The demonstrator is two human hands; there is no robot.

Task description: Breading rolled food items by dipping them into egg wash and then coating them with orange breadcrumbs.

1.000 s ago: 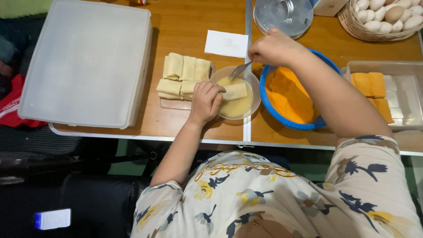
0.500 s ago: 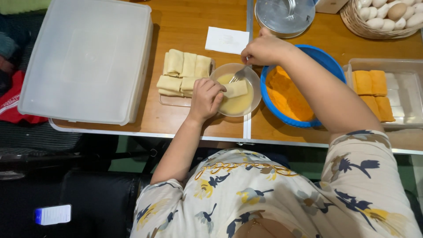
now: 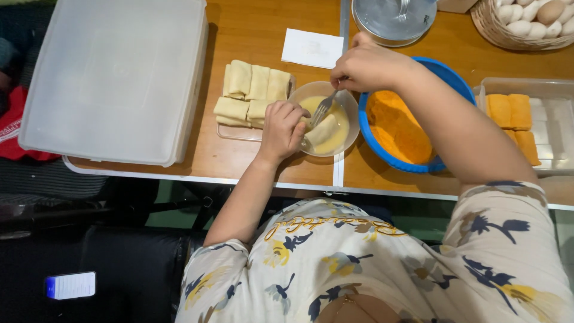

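A small clear bowl point(image 3: 350, 105) of yellow beaten egg sits at the table's front edge with a pale roll point(image 3: 323, 129) lying in it. My left hand point(image 3: 281, 128) grips the bowl's left rim. My right hand point(image 3: 366, 64) holds a fork point(image 3: 323, 109) whose tines dip into the egg next to the roll. Left of the bowl, several uncoated pale rolls point(image 3: 252, 93) lie on a clear tray.
A blue bowl point(image 3: 449, 74) of orange breadcrumbs stands right of the egg bowl. A clear container point(image 3: 553, 129) with orange-coated rolls is at the far right, a basket of eggs point(image 3: 528, 23) behind it. A large white lidded box point(image 3: 113, 78) fills the left; a metal lid point(image 3: 393, 19) and paper note point(image 3: 312, 48) lie behind.
My right hand has shifted slightly left with the fork, working in the egg. My left hand stays on the bowl's rim.
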